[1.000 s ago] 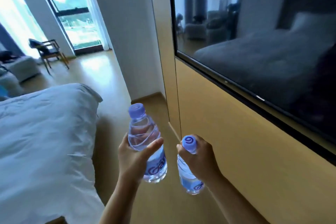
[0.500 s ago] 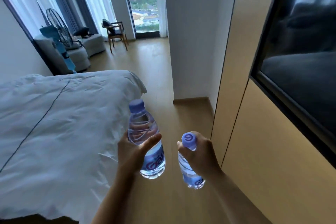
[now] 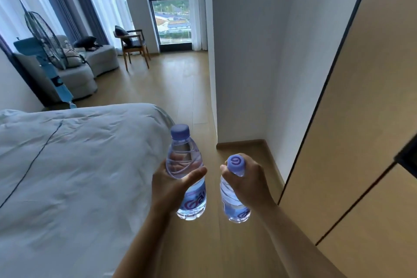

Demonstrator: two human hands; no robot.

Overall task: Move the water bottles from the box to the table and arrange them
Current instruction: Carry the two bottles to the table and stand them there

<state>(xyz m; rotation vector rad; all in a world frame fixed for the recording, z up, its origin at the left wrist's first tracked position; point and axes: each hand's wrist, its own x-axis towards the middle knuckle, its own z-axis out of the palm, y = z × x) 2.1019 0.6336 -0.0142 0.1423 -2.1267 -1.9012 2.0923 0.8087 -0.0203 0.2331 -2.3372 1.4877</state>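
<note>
I carry two clear water bottles with purple caps and blue labels, held in the air above the wooden floor. My left hand [image 3: 171, 187] grips the left bottle [image 3: 185, 158] round its middle, and that bottle stands upright. My right hand [image 3: 248, 183] grips the right bottle [image 3: 234, 207] near its neck, with the cap tipped toward me. The bottles hang side by side, a small gap between them. Neither the box nor the table is in view.
A bed with a white duvet [image 3: 67, 176] fills the left. Tan wall panels [image 3: 352, 142] and a white wall corner [image 3: 243, 74] close the right, leaving a wooden-floor passage [image 3: 180, 88] ahead. Farther off stand a wooden chair [image 3: 133, 47], grey sofa [image 3: 90, 63] and standing fan [image 3: 45, 40].
My view has swung left, away from the dark screen on the wall toward the window and seating. Both hands keep the same hold on their bottles.
</note>
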